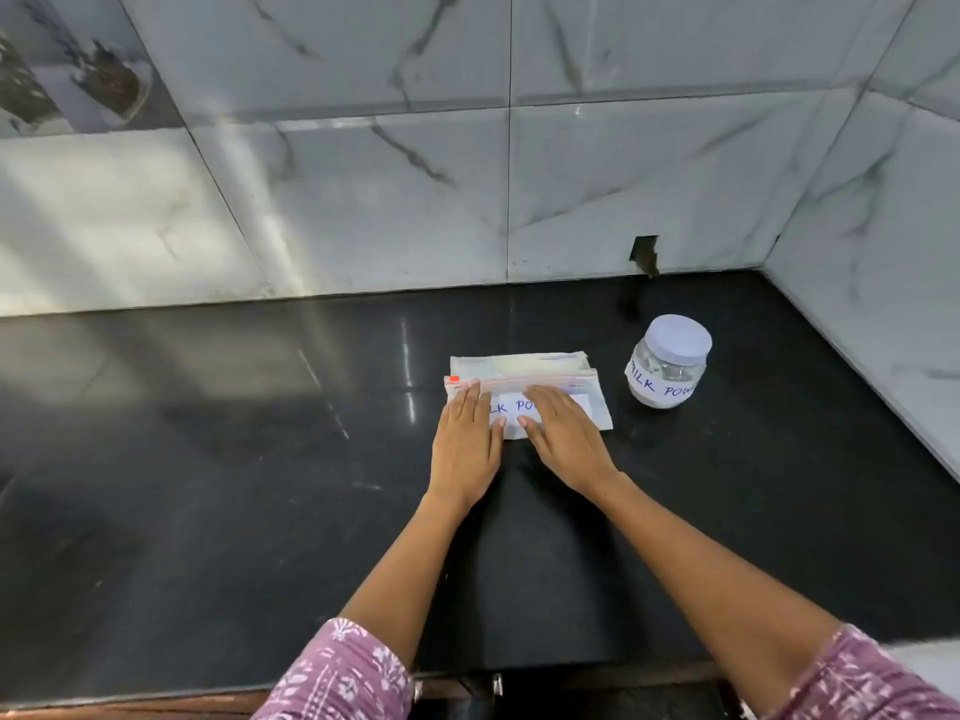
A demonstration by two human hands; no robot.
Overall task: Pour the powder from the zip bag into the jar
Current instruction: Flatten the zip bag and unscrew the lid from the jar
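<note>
We have both hands flat on the zip bag (524, 392), which lies on the dark counter (208, 459). Our left hand (464, 443) rests on the bag's left end and our right hand (563, 433) on its middle and right part; the fingers of both are straight and spread, pressing down and gripping nothing. Between our two thumbs the handwritten label (514, 407) shows, and just beyond our fingertips (535, 393) runs the zip strip with its small red tab (454, 379) past the left fingertips. The bag looks folded or layered, with a paler flap lying farther out than the zip.

The jar (667, 363) stands upright to the right of our right hand, apart from the bag, and its white lid (680, 337) is on. A little white powder seems to sit at its bottom.

We judge nothing has been poured yet. To do this step well, we should take the lid off the jar first and set it aside, so the mouth is ready. Then we pinch the bag near the zip, stand it up so the powder settles away from the seal, and open the zip slowly. One corner makes a better spout than the whole mouth, held just over the jar.
</note>
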